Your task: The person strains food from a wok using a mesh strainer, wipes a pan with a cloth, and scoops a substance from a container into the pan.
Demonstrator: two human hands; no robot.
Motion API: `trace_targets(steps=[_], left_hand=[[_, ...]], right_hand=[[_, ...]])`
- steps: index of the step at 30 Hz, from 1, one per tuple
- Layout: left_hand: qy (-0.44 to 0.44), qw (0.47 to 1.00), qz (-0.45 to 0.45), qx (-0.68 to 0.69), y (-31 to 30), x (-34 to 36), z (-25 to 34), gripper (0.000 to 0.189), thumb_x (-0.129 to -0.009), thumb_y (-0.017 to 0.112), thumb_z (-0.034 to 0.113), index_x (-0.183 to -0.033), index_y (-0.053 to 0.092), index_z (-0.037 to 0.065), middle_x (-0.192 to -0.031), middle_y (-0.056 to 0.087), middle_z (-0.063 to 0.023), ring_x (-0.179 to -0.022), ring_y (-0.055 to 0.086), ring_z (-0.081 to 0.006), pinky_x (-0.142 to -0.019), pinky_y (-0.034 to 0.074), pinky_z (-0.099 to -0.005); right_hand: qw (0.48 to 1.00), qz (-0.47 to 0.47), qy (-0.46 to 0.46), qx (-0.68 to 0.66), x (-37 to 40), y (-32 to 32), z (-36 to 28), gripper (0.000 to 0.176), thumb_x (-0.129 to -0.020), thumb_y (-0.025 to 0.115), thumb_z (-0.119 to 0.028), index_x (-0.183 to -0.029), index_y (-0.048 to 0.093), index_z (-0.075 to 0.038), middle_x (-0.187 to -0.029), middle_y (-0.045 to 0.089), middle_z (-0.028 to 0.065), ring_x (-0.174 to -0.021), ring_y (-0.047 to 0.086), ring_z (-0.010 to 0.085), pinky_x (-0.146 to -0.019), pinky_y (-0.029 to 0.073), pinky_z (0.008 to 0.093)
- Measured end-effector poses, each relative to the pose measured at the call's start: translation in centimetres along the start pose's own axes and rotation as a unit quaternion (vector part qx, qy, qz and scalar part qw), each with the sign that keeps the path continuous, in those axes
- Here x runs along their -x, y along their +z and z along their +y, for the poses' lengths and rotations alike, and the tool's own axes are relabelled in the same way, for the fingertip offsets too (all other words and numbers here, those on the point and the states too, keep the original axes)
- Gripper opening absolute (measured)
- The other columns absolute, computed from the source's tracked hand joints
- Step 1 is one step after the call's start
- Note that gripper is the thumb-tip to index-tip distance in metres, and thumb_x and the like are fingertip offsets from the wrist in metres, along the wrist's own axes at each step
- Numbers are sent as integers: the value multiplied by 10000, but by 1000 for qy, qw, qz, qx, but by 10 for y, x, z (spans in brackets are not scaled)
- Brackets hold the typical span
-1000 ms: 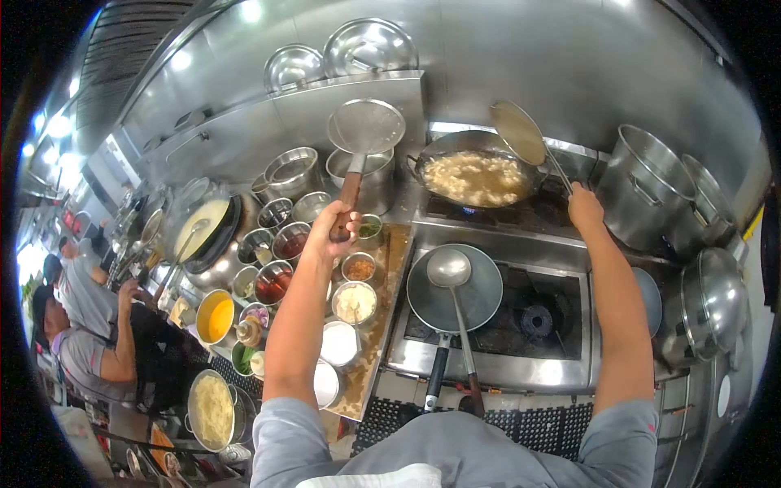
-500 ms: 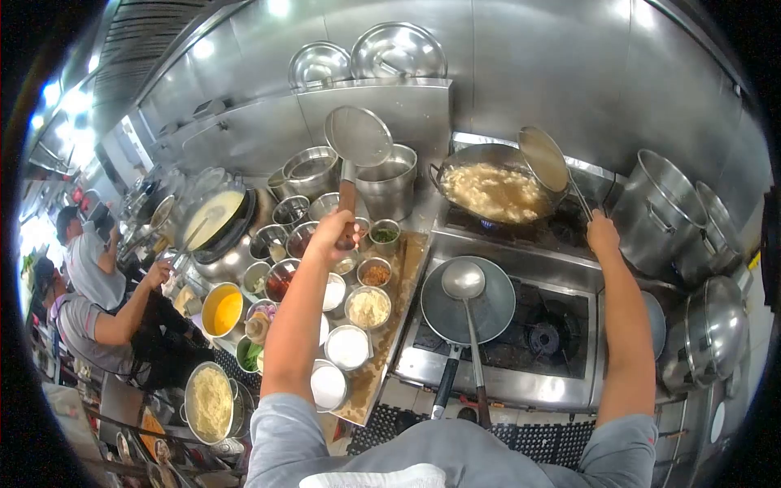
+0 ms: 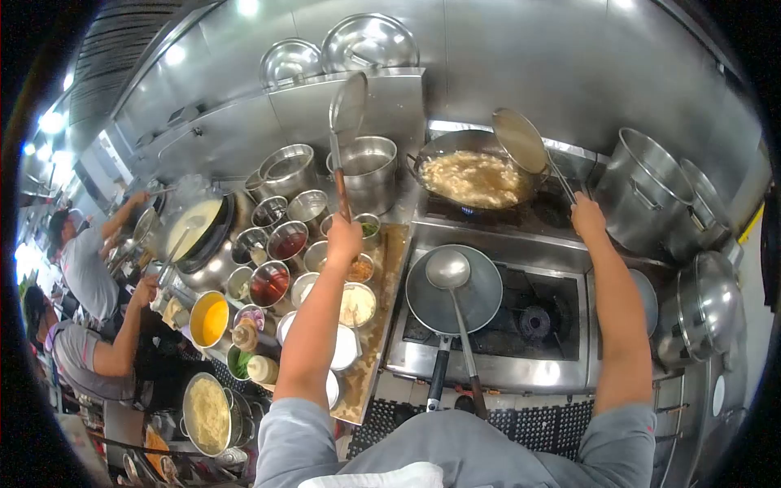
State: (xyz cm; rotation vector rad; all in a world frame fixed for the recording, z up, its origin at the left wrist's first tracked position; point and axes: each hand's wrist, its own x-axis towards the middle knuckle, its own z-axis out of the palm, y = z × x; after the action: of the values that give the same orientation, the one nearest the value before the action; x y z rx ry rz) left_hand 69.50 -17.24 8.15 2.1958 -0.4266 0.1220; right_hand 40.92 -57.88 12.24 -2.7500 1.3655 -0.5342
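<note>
Plainly both hands are busy at the stove. Left hand [image 3: 345, 241] has its fingers [image 3: 352, 229] wrapped tight round the wooden grip of a strainer [image 3: 348, 102], held upright w/ the mesh disc turned edge-on at 12 o'clock above the fist, prob. so it stands clear of the seasoning bowls [image 3: 271, 283] crowded on the tabletop [image 3: 395, 252] below. Right hand [image 3: 587, 220], at 2 o'clock from the frame's centre, is closed on the thin metal handle of a skimmer [image 3: 521, 140]. Grip is at the far end of the handle, which I judge spares the hand from heat. Its round head tilts over the 3 o'clock rim of the wok [image 3: 470, 179], where pale food is frying on the back burner. At 6 o'clock of that wok sits an empty pan [image 3: 480, 305] w/ a ladle [image 3: 449, 269] parked inside, handle toward the person, easy to grab. 2 big pots [image 3: 647, 189] stand at 3 o'clock. 2 other people [image 3: 85, 272] work at 9 o'clock.
</note>
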Motion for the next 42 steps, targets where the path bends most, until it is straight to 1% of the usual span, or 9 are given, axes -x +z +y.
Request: trace_targets(steps=[1,3,8,15,18,28,31,36,42], left_hand=[[8,1000,-4,26,-2,-1,5,381,-787,491,184,-1068,420,-63,-888,587,-332,-814,608,-443,-721,484,-466],[-85,943,-113,302,-11,0,16,194,-796,474,129,-937,449,-2,-648,520,-112,-437,518,-191,-388,437,-345],[-182,890,-160,385,-21,13,26,79,-808,481,99,-852,426,63,-631,492,-55,-446,457,-148,-394,381,-302],[-251,781,-206,533,-16,-5,-8,115,-807,501,109,-889,466,36,-626,518,-39,-457,461,-114,-404,390,-242],[-281,619,-323,658,-24,-30,-31,229,-814,503,144,-949,508,-41,-658,555,-16,-494,512,-84,-427,447,-218],[-206,690,-231,654,-35,-11,-33,433,-899,446,286,-1159,473,-59,-1123,570,-219,-741,605,-202,-587,550,-262],[-190,657,-255,684,-47,4,-33,452,-903,455,311,-1179,465,-46,-1140,558,-215,-780,604,-207,-642,556,-290],[-167,667,-254,680,-65,16,-36,336,-901,521,253,-1181,436,89,-1067,577,-135,-805,609,-242,-660,533,-338],[-180,707,-204,653,-71,5,-34,397,-872,565,179,-1224,398,102,-997,546,-108,-870,594,-276,-712,522,-376]], right_hand=[[1000,-4,3,3,2,-2,-2,286,-874,519,-186,-1150,512,-110,-957,620,198,-910,598,378,-764,475,481],[1000,4,15,-15,5,-6,-8,285,-877,517,-194,-1149,509,-108,-959,623,189,-909,598,377,-760,477,482],[1000,6,19,-12,7,-10,-14,275,-880,504,-183,-1142,508,-99,-952,623,196,-918,597,371,-756,479,476],[999,-25,23,-27,-2,10,-1,257,-879,485,-154,-1122,514,-76,-840,633,186,-665,640,308,-625,508,438],[994,-66,51,-74,3,0,-13,273,-876,484,-143,-1139,512,-76,-795,632,167,-577,627,257,-532,505,405],[934,-264,120,-210,-16,-5,-21,354,-860,518,-136,-1210,469,-120,-592,476,33,-413,418,116,-401,369,297],[911,-315,135,-232,-22,-12,-27,342,-858,527,-136,-1195,468,-130,-583,472,9,-403,387,88,-403,348,275],[900,-320,144,-259,-23,-13,-40,302,-865,533,-158,-1163,488,-140,-570,458,-19,-390,351,50,-403,317,239],[864,-398,118,-285,-33,5,-38,356,-878,540,-179,-1226,476,-145,-559,444,-42,-395,330,34,-391,293,212]])
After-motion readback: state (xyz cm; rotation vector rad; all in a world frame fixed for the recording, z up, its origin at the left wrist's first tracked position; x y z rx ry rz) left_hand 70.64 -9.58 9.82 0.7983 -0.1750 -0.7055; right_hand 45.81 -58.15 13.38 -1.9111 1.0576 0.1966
